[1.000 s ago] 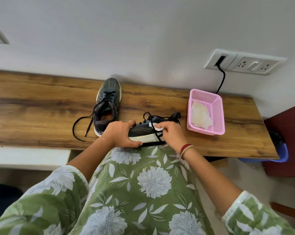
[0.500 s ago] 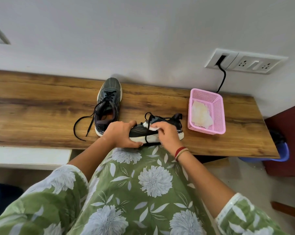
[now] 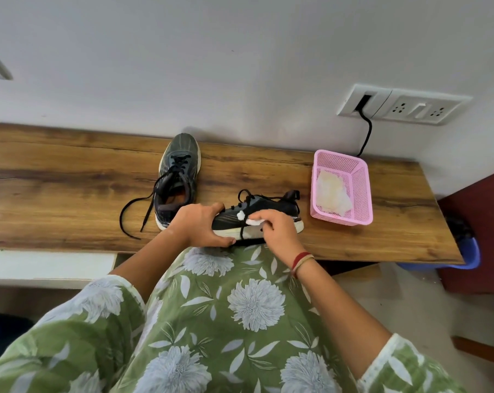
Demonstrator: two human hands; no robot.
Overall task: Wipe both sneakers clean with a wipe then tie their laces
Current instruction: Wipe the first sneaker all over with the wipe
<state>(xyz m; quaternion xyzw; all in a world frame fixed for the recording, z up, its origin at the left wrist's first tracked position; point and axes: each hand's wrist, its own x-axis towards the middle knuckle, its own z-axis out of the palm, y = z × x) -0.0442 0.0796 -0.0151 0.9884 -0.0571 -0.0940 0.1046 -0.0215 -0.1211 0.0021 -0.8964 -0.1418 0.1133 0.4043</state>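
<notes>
I see the left hand (image 3: 197,225) gripping the toe of a black white-soled sneaker (image 3: 271,207) at the near edge of the wooden shelf (image 3: 69,194); the right hand (image 3: 277,231) pinches a white wipe (image 3: 254,221) against its side.

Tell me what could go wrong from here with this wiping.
1. The near sneaker sits at the front edge of the table; a hard stroke from the right hand could shove it off, though the left hand grips its toe.
2. Its loose lace hangs across the side being wiped, so the wipe may snag it.
</notes>
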